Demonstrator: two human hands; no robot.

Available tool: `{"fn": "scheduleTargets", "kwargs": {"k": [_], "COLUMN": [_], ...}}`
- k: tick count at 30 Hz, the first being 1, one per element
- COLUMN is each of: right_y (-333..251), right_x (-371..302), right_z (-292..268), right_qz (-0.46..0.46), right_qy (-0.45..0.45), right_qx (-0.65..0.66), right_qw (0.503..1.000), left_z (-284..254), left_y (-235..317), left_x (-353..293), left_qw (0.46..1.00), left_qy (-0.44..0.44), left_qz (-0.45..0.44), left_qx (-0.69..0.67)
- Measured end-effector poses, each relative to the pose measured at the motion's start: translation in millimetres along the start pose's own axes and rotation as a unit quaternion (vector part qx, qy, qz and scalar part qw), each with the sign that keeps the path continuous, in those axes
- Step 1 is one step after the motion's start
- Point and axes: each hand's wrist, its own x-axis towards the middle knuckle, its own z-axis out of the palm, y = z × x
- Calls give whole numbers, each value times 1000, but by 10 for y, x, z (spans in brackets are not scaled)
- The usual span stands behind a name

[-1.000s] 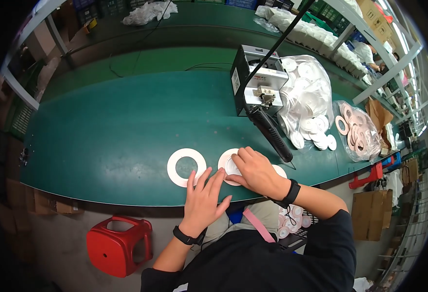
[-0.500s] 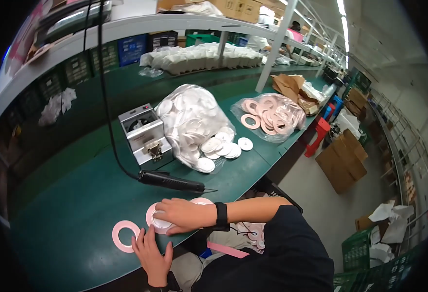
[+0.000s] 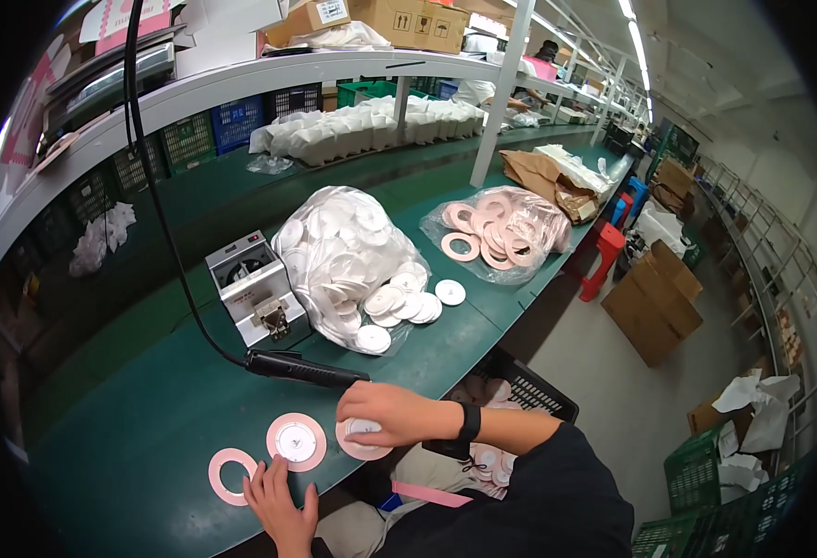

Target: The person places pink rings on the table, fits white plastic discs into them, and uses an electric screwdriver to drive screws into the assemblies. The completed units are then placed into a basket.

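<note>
Head view: right hand [image 3: 392, 412] on disc [image 3: 364, 441] at table edge [image 3: 483, 327]

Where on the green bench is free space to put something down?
The green bench is bare left of the grey machine and behind the pink ring. It is crowded around the hands, left and right, and by the bag of white discs.
</note>
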Motion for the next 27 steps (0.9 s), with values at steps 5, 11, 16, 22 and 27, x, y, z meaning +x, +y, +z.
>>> {"fn": "scheduleTargets", "kwargs": {"k": [5, 11, 16, 22, 27], "right_y": [182, 114, -87, 90, 185], "right_x": [-187, -448, -454, -463, -424], "right_z": [-257, -130, 243, 454, 545], "right_qz": [81, 101, 70, 46, 79], "right_qy": [96, 91, 37, 44, 73], "right_qx": [-27, 82, 142, 81, -30], "right_qw": [992, 987, 987, 995, 994], "left_z": [-4, 20, -16, -38, -122], "left_y": [43, 12, 15, 41, -14], "left_x": [21, 50, 4, -54, -585], "left_qw": [1000, 1000, 1000, 1000, 984], "left_qy": [-1, 6, 10, 1, 140], "left_qz": [-8, -15, -24, -18, -92], "left_qx": [7, -1, 10, 3, 64]}}
